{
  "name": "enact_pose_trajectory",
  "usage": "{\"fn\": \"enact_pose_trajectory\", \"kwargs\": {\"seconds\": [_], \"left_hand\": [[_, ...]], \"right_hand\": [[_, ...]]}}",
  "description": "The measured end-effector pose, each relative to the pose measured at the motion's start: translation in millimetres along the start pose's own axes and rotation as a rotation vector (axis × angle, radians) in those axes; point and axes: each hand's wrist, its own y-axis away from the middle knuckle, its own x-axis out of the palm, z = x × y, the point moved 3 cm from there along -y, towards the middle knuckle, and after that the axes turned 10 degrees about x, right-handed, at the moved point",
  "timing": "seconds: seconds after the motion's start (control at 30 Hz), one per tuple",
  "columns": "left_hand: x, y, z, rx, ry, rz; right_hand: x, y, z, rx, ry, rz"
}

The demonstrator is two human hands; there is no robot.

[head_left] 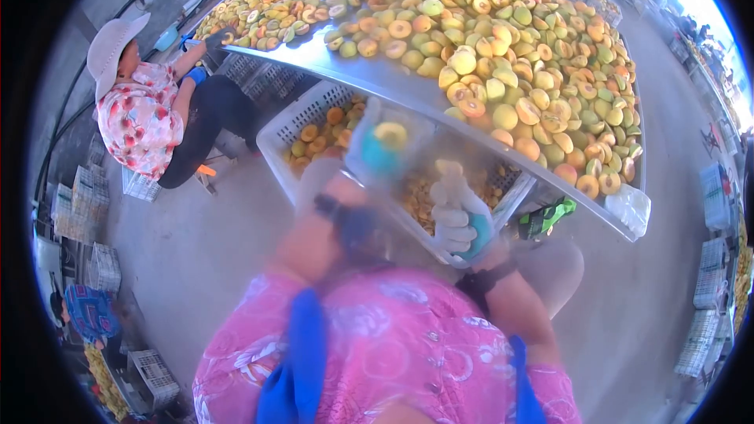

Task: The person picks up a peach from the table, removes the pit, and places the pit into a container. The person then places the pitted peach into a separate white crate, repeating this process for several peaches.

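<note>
My left hand, in a white and teal glove, is blurred and holds a yellow peach half above the crates. My right hand, gloved the same way, has its fingers curled closed over the right-hand crate. A pale, stubby shape sticks up from it; whether that is the thumb or a held tool I cannot make out. Below the left hand, a white crate contains orange-yellow fruit. Small brownish pieces, perhaps pits, lie in the crate under my right hand.
A metal table piled with halved peaches slopes across in front. A clear plastic bag sits at its near corner. To the left a co-worker in a cap sits at the table. Stacked crates line the right side.
</note>
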Motion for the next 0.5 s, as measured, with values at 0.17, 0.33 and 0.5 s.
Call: {"fn": "enact_pose_trajectory", "kwargs": {"seconds": [0.17,0.33,0.5], "left_hand": [[-26,-44,-57,0.45,-1.291,-0.047],[16,-83,18,0.338,-1.829,0.39],[23,-125,82,0.144,-1.945,0.451]], "right_hand": [[-30,4,17,-0.235,0.044,-0.272],[-36,1,25,-0.259,0.163,-0.4],[-31,11,32,-0.32,0.173,-0.407]]}}
